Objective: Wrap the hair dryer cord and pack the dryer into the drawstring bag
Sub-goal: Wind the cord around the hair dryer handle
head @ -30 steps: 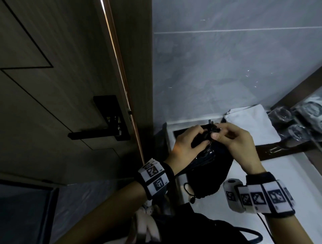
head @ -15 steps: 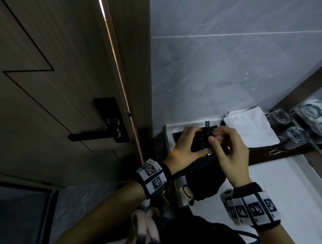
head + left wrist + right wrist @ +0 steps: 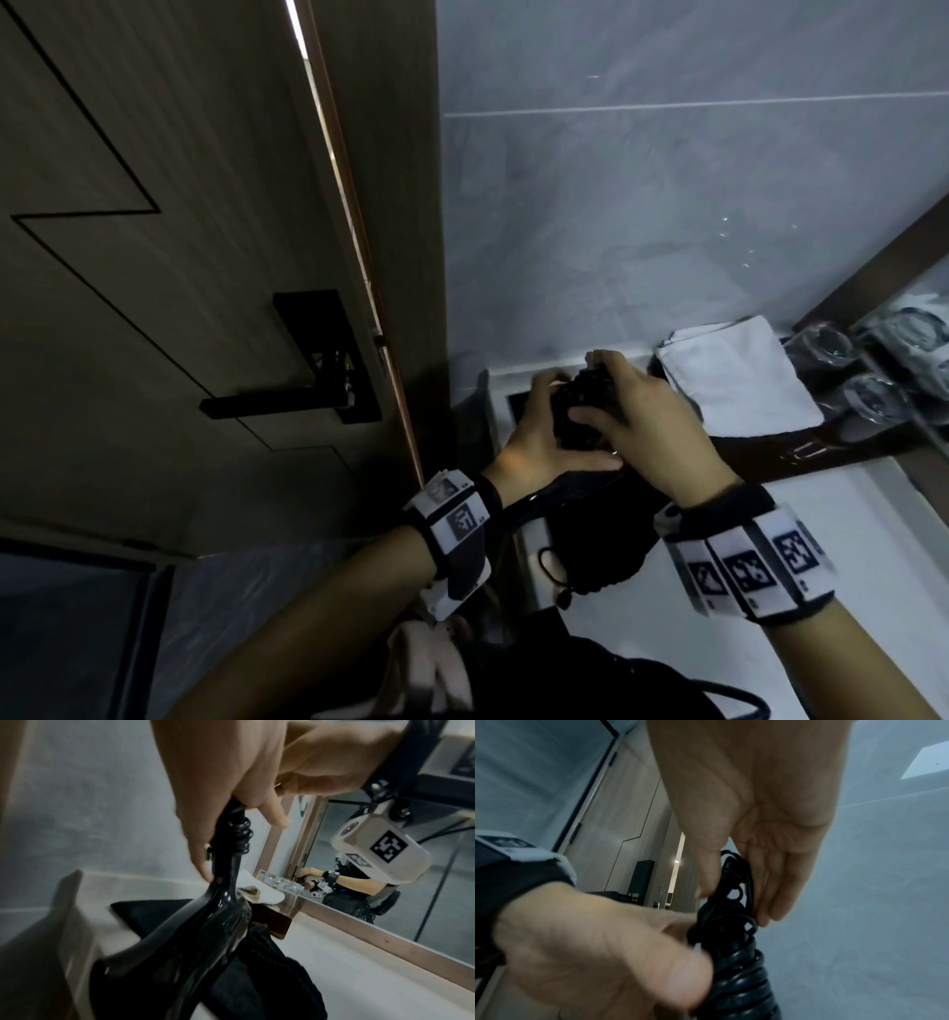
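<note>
The glossy black hair dryer (image 3: pixel 205 933) is held above the white counter, handle pointing up and away from me. Its black cord (image 3: pixel 736 963) is wound in tight coils around the handle (image 3: pixel 580 411). My left hand (image 3: pixel 539 431) grips the handle from the left, thumb along its side (image 3: pixel 203 852). My right hand (image 3: pixel 637 421) comes over from the right, and its thumb and fingers (image 3: pixel 765 898) pinch the loose top loops of the cord. The black drawstring bag (image 3: pixel 595 545) lies under the dryer, its cord and bead (image 3: pixel 562 598) hanging at the counter's near edge.
A folded white towel (image 3: pixel 739 380) and clear glasses (image 3: pixel 821 344) sit on a dark tray at the back right, below a mirror (image 3: pixel 385 882). A wooden door with a black handle (image 3: pixel 287 406) stands close on the left. The white counter (image 3: pixel 719 565) stretches to the right.
My right hand has come down from the plug end and now lies over the coiled cord on the handle. Both hands and the dryer have shifted slightly to the right.
</note>
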Motion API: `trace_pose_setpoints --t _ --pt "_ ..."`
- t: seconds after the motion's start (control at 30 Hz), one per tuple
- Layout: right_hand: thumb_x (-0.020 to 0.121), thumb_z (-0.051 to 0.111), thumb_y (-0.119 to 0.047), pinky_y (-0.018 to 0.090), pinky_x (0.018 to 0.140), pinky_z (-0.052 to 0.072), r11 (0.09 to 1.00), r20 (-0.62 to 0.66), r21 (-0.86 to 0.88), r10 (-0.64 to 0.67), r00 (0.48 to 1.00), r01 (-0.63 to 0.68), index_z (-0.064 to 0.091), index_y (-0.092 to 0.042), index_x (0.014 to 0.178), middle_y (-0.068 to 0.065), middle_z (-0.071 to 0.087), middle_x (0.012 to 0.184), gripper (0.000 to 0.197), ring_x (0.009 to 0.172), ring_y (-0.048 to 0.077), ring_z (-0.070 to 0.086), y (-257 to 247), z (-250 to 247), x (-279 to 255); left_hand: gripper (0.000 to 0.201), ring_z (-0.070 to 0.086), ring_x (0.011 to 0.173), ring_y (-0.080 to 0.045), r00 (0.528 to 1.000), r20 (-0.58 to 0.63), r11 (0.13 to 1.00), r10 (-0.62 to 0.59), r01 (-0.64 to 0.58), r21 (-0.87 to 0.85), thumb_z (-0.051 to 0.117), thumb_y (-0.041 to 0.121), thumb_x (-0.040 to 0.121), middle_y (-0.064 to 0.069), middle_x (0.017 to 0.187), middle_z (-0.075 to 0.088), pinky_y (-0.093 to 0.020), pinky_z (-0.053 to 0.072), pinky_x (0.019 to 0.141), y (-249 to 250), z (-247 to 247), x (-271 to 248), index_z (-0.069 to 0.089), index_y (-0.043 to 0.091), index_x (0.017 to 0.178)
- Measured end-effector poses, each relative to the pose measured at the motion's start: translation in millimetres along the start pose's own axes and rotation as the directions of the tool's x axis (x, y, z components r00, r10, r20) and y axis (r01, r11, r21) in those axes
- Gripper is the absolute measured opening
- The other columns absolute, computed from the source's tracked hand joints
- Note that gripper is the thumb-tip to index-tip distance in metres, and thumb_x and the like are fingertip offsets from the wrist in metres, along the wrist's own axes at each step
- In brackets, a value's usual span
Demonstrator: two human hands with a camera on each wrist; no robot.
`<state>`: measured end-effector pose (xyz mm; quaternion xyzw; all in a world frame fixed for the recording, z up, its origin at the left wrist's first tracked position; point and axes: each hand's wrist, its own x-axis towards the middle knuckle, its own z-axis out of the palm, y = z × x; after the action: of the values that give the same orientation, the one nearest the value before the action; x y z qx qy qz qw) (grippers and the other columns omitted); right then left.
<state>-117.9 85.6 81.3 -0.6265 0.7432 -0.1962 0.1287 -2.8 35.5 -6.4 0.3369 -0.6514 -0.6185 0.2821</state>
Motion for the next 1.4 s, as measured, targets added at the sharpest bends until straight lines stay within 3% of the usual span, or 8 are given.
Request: trace_pose_setpoints --t 0.23,0.43,0.5,0.7,0.87,1.07,1.23,1.4 --pt "0.091 0.057 -0.034 0.005 0.059 0.041 0.931 -0.100 0.364 0.080 0.992 -0.039 0.064 -0.018 0.093 -0.005 0.067 0.073 0.017 0.065 -0.005 0.058 -2.1 -5.0 -1.7 0.067 0.057 0.103 0.003 0.995 -0.100 0.999 -0.030 0.027 -0.034 0.080 0.015 0.070 0.012 0.110 0.059 -0.004 0.045 0.081 -13.3 5.5 1.0 0.041 0.030 0.122" --pt "0.079 0.067 -0.033 0.027 0.060 0.039 0.522 0.267 0.796 0.150 0.952 -0.306 0.060 0.006 0.086 0.012 0.056 0.068 0.040 0.068 0.023 0.050 23.7 -20.4 5.9 0.059 0.056 0.090 0.020 0.997 -0.041 0.991 0.069 -0.064 0.120 0.083 0.019 0.066 0.023 0.094 0.059 0.000 0.042 0.077 -12.7 3.9 -0.2 0.048 0.030 0.113" --pt "0.078 0.065 -0.035 0.028 0.058 0.035 0.494 0.325 0.799 0.126 0.937 -0.344 0.060 0.011 0.085 0.018 0.052 0.074 0.047 0.068 0.026 0.045 31.6 -25.1 7.2 0.057 0.055 0.085 0.020 0.997 -0.017 0.981 0.077 -0.073 0.180 0.084 0.022 0.065 0.023 0.090 0.058 0.001 0.041 0.073 -10.6 5.1 -0.5 0.047 0.030 0.108" --pt "0.100 0.033 -0.044 0.016 0.050 0.050 0.591 0.109 0.753 0.323 0.940 -0.290 0.055 -0.008 0.081 0.008 0.070 0.058 0.046 0.059 0.016 0.068 39.9 -13.8 11.9 0.054 0.057 0.098 -0.008 0.995 0.072 0.941 0.063 -0.083 0.327 0.081 0.024 0.069 0.001 0.107 0.059 -0.019 0.041 0.081 -5.5 12.7 -3.2 0.042 0.020 0.105" --pt "0.102 0.032 -0.037 0.013 0.044 0.048 0.441 0.105 0.831 0.472 0.875 -0.338 0.047 -0.008 0.067 -0.003 0.050 0.037 0.048 0.044 0.010 0.063 39.7 4.3 16.4 0.064 0.054 0.111 -0.022 0.989 0.125 0.905 0.080 -0.124 0.408 0.076 0.024 0.075 -0.010 0.122 0.054 -0.025 0.041 0.090 -4.9 13.8 -4.8 0.039 0.015 0.127" --pt "0.103 0.026 -0.035 0.017 0.044 0.049 0.346 0.044 0.912 0.450 0.892 -0.219 0.046 -0.009 0.075 -0.005 0.042 0.038 0.044 0.043 0.012 0.060 34.1 7.3 28.7 0.071 0.055 0.114 -0.019 0.991 0.105 0.915 0.084 -0.119 0.385 0.082 0.020 0.069 -0.008 0.122 0.057 -0.027 0.043 0.097 -0.1 9.6 0.1 0.044 0.012 0.129" --pt "0.101 0.037 -0.035 0.015 0.038 0.038 0.125 0.198 0.949 0.475 0.857 -0.289 0.048 -0.006 0.071 -0.004 0.037 0.039 0.044 0.034 0.008 0.040 33.5 21.9 35.1 0.068 0.056 0.113 -0.019 0.988 0.103 0.927 0.115 -0.144 0.345 0.083 0.016 0.067 -0.008 0.121 0.057 -0.033 0.044 0.099 0.1 9.0 -0.6 0.047 0.009 0.125" --pt "0.090 0.058 -0.041 0.022 0.061 0.054 0.540 0.238 0.725 0.385 0.892 -0.427 0.062 -0.009 0.070 0.003 0.060 0.059 0.038 0.057 0.012 0.062 28.2 6.8 33.9 0.064 0.051 0.117 -0.017 0.983 0.123 0.917 0.138 -0.174 0.358 0.079 0.019 0.072 -0.006 0.127 0.053 -0.021 0.038 0.096 -2.6 8.8 -6.6 0.043 0.012 0.125"
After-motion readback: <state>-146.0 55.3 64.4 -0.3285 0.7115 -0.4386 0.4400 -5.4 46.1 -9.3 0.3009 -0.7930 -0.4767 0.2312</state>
